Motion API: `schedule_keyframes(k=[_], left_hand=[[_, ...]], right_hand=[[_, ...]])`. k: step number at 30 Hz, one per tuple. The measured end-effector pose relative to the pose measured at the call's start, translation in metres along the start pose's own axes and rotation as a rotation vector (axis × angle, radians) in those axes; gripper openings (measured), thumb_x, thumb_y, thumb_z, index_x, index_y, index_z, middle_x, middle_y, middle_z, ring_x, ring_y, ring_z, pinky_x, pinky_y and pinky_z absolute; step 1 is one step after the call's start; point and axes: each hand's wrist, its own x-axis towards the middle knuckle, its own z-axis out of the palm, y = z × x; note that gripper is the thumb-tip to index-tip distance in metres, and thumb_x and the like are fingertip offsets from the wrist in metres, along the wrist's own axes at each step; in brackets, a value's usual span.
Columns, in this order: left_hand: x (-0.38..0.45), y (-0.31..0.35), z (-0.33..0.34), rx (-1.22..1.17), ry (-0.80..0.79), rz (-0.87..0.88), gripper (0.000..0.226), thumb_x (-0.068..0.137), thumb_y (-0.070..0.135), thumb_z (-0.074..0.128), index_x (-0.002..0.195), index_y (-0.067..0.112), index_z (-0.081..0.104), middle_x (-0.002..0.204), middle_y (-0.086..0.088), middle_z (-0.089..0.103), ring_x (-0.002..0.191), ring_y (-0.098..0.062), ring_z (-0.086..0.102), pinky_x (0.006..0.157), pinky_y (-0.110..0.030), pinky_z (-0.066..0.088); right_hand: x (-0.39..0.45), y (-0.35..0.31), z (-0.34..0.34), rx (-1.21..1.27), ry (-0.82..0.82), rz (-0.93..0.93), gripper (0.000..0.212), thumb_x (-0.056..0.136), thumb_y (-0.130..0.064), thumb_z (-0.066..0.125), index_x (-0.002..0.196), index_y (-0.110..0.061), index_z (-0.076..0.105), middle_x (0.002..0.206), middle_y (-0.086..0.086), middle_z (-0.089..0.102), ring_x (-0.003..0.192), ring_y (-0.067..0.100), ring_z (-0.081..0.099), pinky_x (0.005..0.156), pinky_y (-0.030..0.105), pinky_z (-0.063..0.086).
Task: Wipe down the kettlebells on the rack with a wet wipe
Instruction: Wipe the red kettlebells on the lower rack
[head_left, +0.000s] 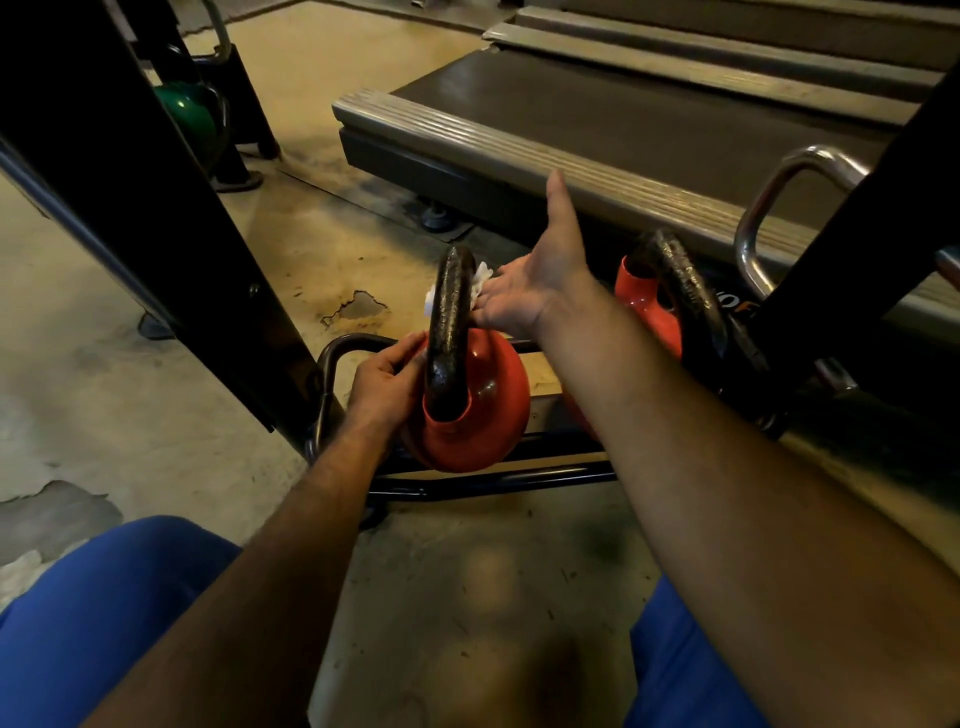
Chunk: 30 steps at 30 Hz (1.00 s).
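Head view: the near red kettlebell (470, 410) sits on the low rack (332, 364), its dark handle (451, 322) arching away from the viewer. The left hand (387, 384) grips its body. The right hand (535, 283) presses the wet wipe (480, 278) against the handle's right side, thumb extended.

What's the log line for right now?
left hand: steadies red kettlebell | right hand: presses wipe on handle | wiping underway

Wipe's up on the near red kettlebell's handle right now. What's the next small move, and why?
Probably slide the white wet wipe down the dark metal handle toward the red kettlebell body. The right hand presses it near the handle's top with the thumb stretched out, so the lower handle looks unwiped, while the left hand steadies the bell on the black rack rail.
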Motion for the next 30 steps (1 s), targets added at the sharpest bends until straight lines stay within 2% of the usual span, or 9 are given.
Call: schedule_keyframes(k=[7, 10, 12, 14, 18, 21, 23, 25, 30], left_hand=[[-0.002, 0.000, 0.000, 0.012, 0.006, -0.005, 0.035, 0.089, 0.028, 0.073, 0.124, 0.022, 0.069, 0.118, -0.003, 0.073, 0.112, -0.022, 0.068, 0.098, -0.049, 0.054], [-0.003, 0.001, 0.000, -0.002, 0.009, -0.005, 0.035, 0.089, 0.027, 0.073, 0.123, 0.022, 0.069, 0.119, -0.003, 0.072, 0.113, -0.022, 0.067, 0.100, -0.049, 0.053], [-0.005, 0.003, 0.001, -0.007, 0.007, -0.006, 0.032, 0.091, 0.025, 0.072, 0.122, 0.024, 0.070, 0.117, -0.001, 0.073, 0.111, -0.020, 0.068, 0.099, -0.046, 0.054], [-0.006, 0.004, 0.001, -0.012, 0.003, -0.011, 0.031, 0.092, 0.023, 0.070, 0.123, 0.024, 0.069, 0.116, -0.001, 0.073, 0.111, -0.019, 0.068, 0.099, -0.045, 0.054], [-0.010, 0.008, 0.000, -0.007, -0.011, -0.012, 0.034, 0.096, 0.018, 0.064, 0.129, 0.011, 0.065, 0.118, -0.009, 0.072, 0.111, -0.026, 0.068, 0.097, -0.046, 0.055], [-0.015, 0.012, 0.002, -0.015, -0.012, -0.003, 0.034, 0.095, 0.013, 0.063, 0.129, 0.010, 0.065, 0.118, -0.010, 0.071, 0.111, -0.024, 0.068, 0.096, -0.042, 0.056], [-0.015, 0.014, 0.001, -0.018, -0.013, -0.001, 0.035, 0.095, 0.014, 0.065, 0.129, 0.012, 0.065, 0.121, -0.010, 0.071, 0.113, -0.024, 0.067, 0.100, -0.045, 0.053], [-0.013, 0.014, 0.001, -0.031, -0.009, -0.014, 0.036, 0.094, 0.016, 0.066, 0.130, 0.013, 0.064, 0.123, -0.010, 0.070, 0.116, -0.024, 0.065, 0.103, -0.047, 0.051], [-0.010, 0.012, -0.001, -0.011, -0.018, -0.020, 0.035, 0.093, 0.021, 0.069, 0.128, 0.020, 0.065, 0.124, -0.005, 0.070, 0.119, -0.020, 0.064, 0.103, -0.046, 0.051]], right_hand=[[0.015, -0.009, 0.000, -0.065, 0.073, 0.050, 0.126, 0.071, -0.082, 0.064, 0.160, -0.012, 0.009, 0.161, 0.026, 0.025, 0.142, 0.051, 0.034, 0.113, 0.065, 0.031], [0.007, 0.005, -0.001, -0.220, 0.028, -0.054, 0.120, 0.076, -0.084, 0.055, 0.160, -0.013, 0.006, 0.157, 0.024, 0.033, 0.136, 0.045, 0.044, 0.107, 0.059, 0.041], [0.005, 0.020, -0.004, -0.350, 0.017, -0.135, 0.119, 0.076, -0.088, 0.051, 0.161, -0.017, 0.008, 0.145, 0.023, 0.045, 0.125, 0.037, 0.054, 0.112, 0.057, 0.038], [0.001, 0.039, -0.011, -0.457, 0.036, -0.224, 0.121, 0.068, -0.092, 0.050, 0.160, -0.021, 0.018, 0.151, 0.023, 0.042, 0.133, 0.036, 0.050, 0.116, 0.054, 0.035], [-0.020, 0.070, -0.030, -0.603, -0.003, -0.357, 0.055, 0.091, -0.076, 0.038, 0.121, -0.032, 0.052, 0.113, 0.007, 0.066, 0.108, 0.021, 0.064, 0.092, 0.036, 0.049], [-0.033, 0.081, -0.038, -0.614, -0.045, -0.406, 0.042, 0.090, -0.071, 0.042, 0.097, -0.039, 0.067, 0.107, 0.005, 0.071, 0.109, 0.020, 0.067, 0.094, 0.035, 0.050], [-0.037, 0.084, -0.041, -0.688, -0.050, -0.447, 0.035, 0.089, -0.071, 0.040, 0.099, -0.051, 0.067, 0.116, 0.001, 0.071, 0.117, 0.018, 0.065, 0.102, 0.037, 0.048], [-0.039, 0.088, -0.045, -0.753, -0.018, -0.468, 0.042, 0.085, -0.073, 0.041, 0.115, -0.048, 0.056, 0.120, -0.009, 0.068, 0.121, 0.012, 0.062, 0.101, 0.031, 0.047], [-0.039, 0.100, -0.050, -0.777, 0.055, -0.495, 0.104, 0.064, -0.096, 0.049, 0.142, -0.028, 0.050, 0.128, -0.005, 0.067, 0.121, 0.008, 0.063, 0.105, 0.031, 0.047]])
